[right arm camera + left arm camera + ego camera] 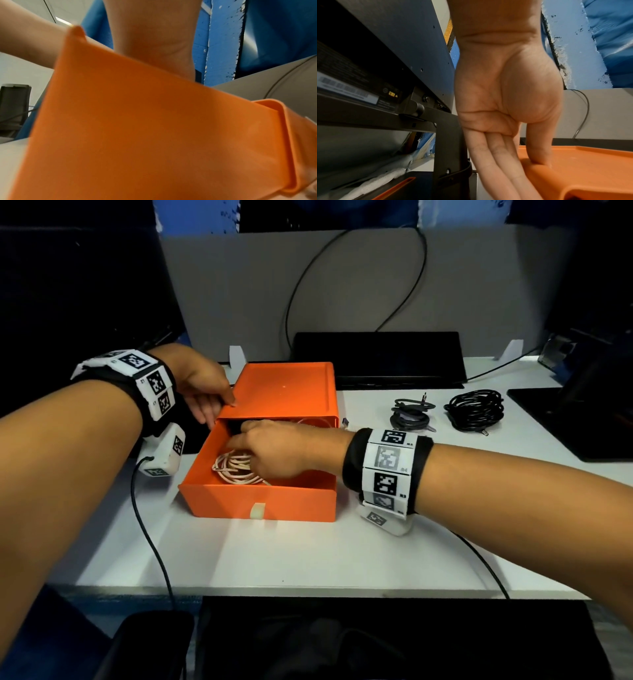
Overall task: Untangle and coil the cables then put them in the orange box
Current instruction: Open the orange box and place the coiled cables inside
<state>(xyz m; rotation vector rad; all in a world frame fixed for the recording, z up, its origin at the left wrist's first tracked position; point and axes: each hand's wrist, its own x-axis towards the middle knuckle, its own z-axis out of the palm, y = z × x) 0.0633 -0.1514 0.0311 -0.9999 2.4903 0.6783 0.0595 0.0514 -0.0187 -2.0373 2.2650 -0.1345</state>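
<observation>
Cables are split between two spots: a coiled white cable [236, 469] lies inside the pulled-out drawer of the orange box [284, 392], while a small grey coil [411, 414] and a larger black coil [474, 409] wait on the tabletop [274, 553] to the right of the box, well apart from it. The left hand [202, 385] rests on the box's left front corner, thumb on the lid and straight fingers down the side, likely to stop the shell sliding. The right hand [274, 450] reaches into the drawer over the white cable; its grip cannot be told, as the fingers are hidden. Behind the box stands a black monitor base [380, 357], clear of the work.
</observation>
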